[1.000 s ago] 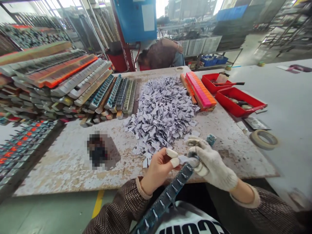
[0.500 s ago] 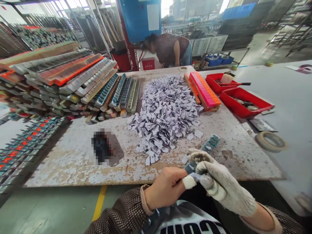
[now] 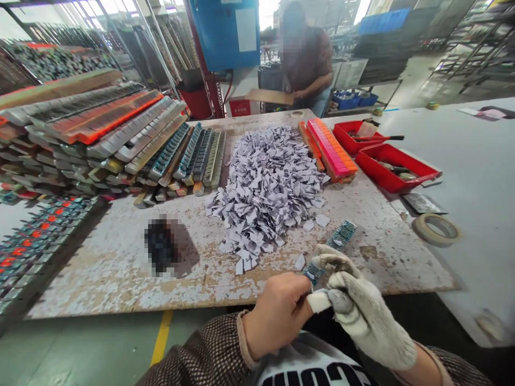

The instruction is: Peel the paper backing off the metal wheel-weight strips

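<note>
My bare left hand (image 3: pixel 281 311), its fingertips wrapped in white tape, is closed in a pinch at the near table edge. My gloved right hand (image 3: pixel 358 311) is curled against it, fingers round a long blue-green strip (image 3: pixel 340 236) that runs from the hands up onto the table. A small white paper piece seems to sit between the two thumbs. Just beyond the hands lies a big heap of white paper pieces (image 3: pixel 269 182).
Stacked long strips (image 3: pixel 120 139) fill the table's left side, with more on a lower rack (image 3: pixel 36 241). An orange-pink block (image 3: pixel 330 147), two red trays (image 3: pixel 392 166) and a tape roll (image 3: pixel 436 229) lie to the right. A person stands behind the table holding a board (image 3: pixel 269 96).
The strip has slid toward me, so less of it reaches over the table. Both hands dropped to the table edge. The person at the back has straightened up with a board.
</note>
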The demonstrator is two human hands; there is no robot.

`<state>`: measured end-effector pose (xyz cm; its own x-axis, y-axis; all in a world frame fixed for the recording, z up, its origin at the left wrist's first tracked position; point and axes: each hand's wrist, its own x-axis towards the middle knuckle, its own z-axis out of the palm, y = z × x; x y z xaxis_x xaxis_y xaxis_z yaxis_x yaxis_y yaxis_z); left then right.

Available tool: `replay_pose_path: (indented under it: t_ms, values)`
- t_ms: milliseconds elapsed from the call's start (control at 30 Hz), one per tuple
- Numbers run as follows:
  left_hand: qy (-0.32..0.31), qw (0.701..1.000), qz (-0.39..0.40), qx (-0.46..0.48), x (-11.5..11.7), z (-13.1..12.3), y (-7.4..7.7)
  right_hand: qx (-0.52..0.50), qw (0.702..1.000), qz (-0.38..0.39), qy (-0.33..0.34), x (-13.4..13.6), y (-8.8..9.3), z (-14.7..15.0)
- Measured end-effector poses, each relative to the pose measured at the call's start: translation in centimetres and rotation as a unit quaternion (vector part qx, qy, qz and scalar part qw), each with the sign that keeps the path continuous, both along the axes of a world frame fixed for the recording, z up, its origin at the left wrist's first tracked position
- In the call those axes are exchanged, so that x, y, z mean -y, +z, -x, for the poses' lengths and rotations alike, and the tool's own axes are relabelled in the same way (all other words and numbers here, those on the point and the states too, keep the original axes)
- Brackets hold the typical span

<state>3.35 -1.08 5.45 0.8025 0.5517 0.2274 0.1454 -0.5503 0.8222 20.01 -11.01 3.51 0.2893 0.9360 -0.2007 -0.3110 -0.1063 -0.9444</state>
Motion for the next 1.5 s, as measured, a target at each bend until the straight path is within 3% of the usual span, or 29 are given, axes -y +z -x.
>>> replay_pose_path:
  t_ms: [100, 167, 233, 300, 333, 367, 467, 500, 600, 633, 667, 733, 900, 1000, 1133, 1200, 1233, 1267, 1433, 1500]
  values:
    - [-0.076, 0.996, -0.038, 0.021, 0.5, 0.1, 0.0, -0.025, 1.000, 0.016, 0.006, -0.2, -0.6, 0.6]
    - [-0.094, 0.994, -0.059, 0.013, 0.5, 0.0, -0.3, -0.027, 0.999, 0.025, 0.003, -0.2, -0.7, 0.5]
    - [-0.073, 0.992, -0.098, -0.022, -0.3, -0.1, -0.8, -0.022, 0.999, 0.023, -0.021, -0.5, -0.9, -0.6]
    - [-0.014, 0.984, -0.166, -0.069, -2.0, 0.0, -1.3, 0.043, 0.998, 0.008, -0.054, -1.2, -1.0, -3.2]
    - [0.029, 0.973, -0.206, -0.095, -3.1, 0.2, -1.5, 0.151, 0.986, -0.010, -0.070, -1.6, -1.1, -5.0]
    - [0.076, 0.959, -0.244, -0.122, -4.5, 0.4, -1.6, 0.299, 0.951, -0.028, -0.078, -2.1, -1.3, -6.9]
    - [0.182, 0.911, -0.294, -0.226, -8.3, 1.3, -1.9, 0.423, 0.900, -0.046, -0.093, -3.4, -2.0, -12.5]
    - [0.196, 0.903, -0.286, -0.254, -9.2, 1.5, -2.1, 0.502, 0.858, -0.059, -0.087, -3.7, -2.2, -13.8]
    - [0.201, 0.910, -0.228, -0.282, -10.8, 1.9, -3.0, 0.744, 0.661, -0.096, -0.006, -4.4, -2.9, -15.7]
    - [0.199, 0.916, -0.210, -0.278, -11.0, 1.9, -3.4, 0.786, 0.609, -0.101, 0.020, -4.6, -3.1, -15.7]
    - [0.195, 0.922, -0.196, -0.271, -11.1, 2.0, -3.7, 0.805, 0.584, -0.101, 0.039, -4.8, -3.2, -15.7]
    - [0.189, 0.932, -0.177, -0.255, -11.1, 2.0, -4.1, 0.812, 0.573, -0.093, 0.061, -5.4, -3.3, -15.6]
    - [0.188, 0.960, -0.105, -0.180, -11.1, 2.6, -4.1, 0.796, 0.588, -0.074, 0.124, -7.1, -3.3, -16.1]
    - [0.197, 0.978, 0.039, -0.055, -10.6, 2.8, -4.2, 0.785, 0.598, -0.081, 0.138, -7.2, -3.4, -16.8]
    - [0.190, 0.954, 0.227, 0.055, -9.3, 2.7, -3.8, 0.773, 0.621, -0.090, 0.095, -6.4, -3.0, -17.2]
    - [0.175, 0.940, 0.281, 0.083, -8.5, 2.3, -3.1, 0.697, 0.713, -0.076, 0.027, -6.0, -2.3, -16.1]
    - [0.166, 0.936, 0.297, 0.093, -8.0, 2.0, -2.7, 0.630, 0.774, -0.066, -0.011, -5.9, -2.0, -15.0]
    - [0.156, 0.933, 0.308, 0.101, -7.5, 1.7, -2.2, 0.516, 0.854, -0.060, -0.040, -5.8, -1.6, -13.5]
    - [0.084, 0.922, 0.353, 0.133, -4.7, -0.2, -0.4, 0.284, 0.956, -0.066, -0.004, -6.0, -0.3, -3.7]
    - [0.053, 0.917, 0.368, 0.141, -3.8, -0.5, -0.2, 0.224, 0.972, -0.064, 0.007, -6.0, 0.2, -1.0]
